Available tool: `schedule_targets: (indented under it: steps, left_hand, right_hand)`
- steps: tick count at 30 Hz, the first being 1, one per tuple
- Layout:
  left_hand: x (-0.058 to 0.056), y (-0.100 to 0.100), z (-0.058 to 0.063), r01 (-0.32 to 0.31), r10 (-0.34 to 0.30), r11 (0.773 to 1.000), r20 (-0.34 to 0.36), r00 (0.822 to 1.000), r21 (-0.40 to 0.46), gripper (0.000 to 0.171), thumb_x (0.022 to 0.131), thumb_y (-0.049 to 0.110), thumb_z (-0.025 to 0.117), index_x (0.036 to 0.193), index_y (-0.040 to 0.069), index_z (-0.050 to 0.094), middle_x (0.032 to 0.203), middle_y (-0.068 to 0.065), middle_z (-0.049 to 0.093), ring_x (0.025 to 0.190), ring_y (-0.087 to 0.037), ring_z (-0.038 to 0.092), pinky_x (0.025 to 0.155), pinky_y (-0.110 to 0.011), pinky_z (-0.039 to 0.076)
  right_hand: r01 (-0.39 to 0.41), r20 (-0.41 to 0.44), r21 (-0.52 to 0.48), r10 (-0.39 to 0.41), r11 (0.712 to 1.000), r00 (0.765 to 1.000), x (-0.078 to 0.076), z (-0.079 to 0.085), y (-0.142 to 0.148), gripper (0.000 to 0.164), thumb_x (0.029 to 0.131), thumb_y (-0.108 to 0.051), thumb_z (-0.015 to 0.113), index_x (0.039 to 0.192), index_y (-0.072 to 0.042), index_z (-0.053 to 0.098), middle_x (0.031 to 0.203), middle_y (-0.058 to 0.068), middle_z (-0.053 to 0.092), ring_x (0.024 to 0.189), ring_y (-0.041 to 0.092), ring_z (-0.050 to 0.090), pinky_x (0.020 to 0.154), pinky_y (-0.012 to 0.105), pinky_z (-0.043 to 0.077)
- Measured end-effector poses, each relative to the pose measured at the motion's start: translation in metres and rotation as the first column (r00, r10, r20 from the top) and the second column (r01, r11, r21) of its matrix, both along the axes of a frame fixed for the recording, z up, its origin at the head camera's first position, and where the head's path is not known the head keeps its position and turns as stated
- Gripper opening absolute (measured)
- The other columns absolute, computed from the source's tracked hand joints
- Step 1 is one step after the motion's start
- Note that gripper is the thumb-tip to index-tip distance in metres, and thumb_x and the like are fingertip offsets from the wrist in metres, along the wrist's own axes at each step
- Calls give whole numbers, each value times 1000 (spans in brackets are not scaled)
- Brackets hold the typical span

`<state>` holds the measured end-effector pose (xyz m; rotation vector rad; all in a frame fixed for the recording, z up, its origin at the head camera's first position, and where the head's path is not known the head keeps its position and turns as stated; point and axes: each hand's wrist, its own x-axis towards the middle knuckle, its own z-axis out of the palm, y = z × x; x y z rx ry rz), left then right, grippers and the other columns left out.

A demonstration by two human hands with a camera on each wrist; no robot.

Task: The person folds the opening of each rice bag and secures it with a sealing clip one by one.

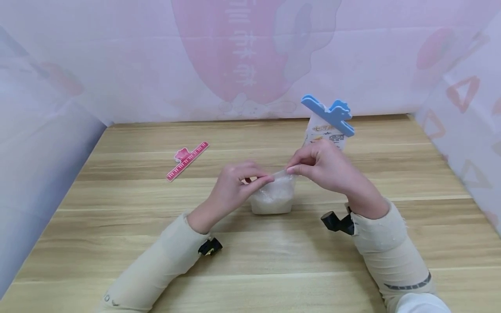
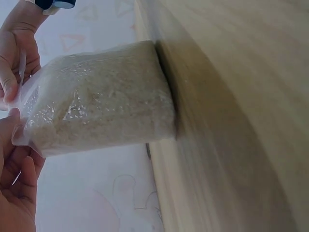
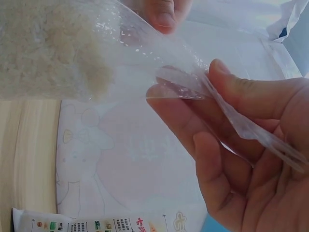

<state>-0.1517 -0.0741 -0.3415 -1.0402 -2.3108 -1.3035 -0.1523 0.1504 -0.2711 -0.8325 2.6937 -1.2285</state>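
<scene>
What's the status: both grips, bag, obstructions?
Left grip and right grip: pinching top of clear bag. Bag upright on table. Pink clip lies apart, nothing visibly blocking.

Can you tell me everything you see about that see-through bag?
The bag is clear, shiny and plastic-looking, filled with pale grains that look like rice. It stands upright on the wooden table, plump and boxy at the bottom, with a thin, grain-free top. The left hand pinches one side of that top and the right hand the other. I can't tell whether it's sealed.
</scene>
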Motion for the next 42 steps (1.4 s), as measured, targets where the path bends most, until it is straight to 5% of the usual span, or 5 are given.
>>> schedule_targets:
  steps: [16,23,32,38,42]
  left_hand:
    - [1,-9,-7,18,-20,999,-58,998,-49,7,80,18,71,84,11,72,81,2,68,72,-5,60,59,-12,48]
    - [1,-8,-4,24,-36,993,-109,993,-115,7,83,17,68,84,10,67,79,3,64,77,-6,57,71,-19,49]
    - [-6,-14,-3,65,-59,994,70,996,-83,8,81,20,70,79,15,65,78,7,64,71,-2,57,60,-20,47]
    - [-7,-19,-3,133,-122,990,213,969,-36,7,84,19,68,83,12,67,84,6,65,78,-7,60,69,-24,52]
    - [-4,-21,-6,105,-97,994,282,954,-14,8,83,20,69,82,12,68,88,5,66,82,-8,60,71,-25,52]
  right_hand:
    - [27,31,11,-27,1000,999,1,3,2,3,80,-12,72,79,-10,74,76,3,70,62,14,49,51,22,38]
    - [9,-22,61,-7,998,1000,5,6,2,6,81,-12,71,75,-13,72,71,1,66,55,12,40,46,23,33]
    - [-48,-40,81,51,996,998,0,8,3,6,82,-13,70,76,-12,70,65,-4,63,55,13,42,48,22,36]
    - [-53,-11,80,54,995,998,1,8,4,6,83,-15,69,77,-13,69,71,-2,67,63,13,47,53,23,40]
    - [-103,74,45,99,994,992,-1,3,4,5,84,-15,68,82,-12,66,82,-1,69,76,12,59,66,26,50]
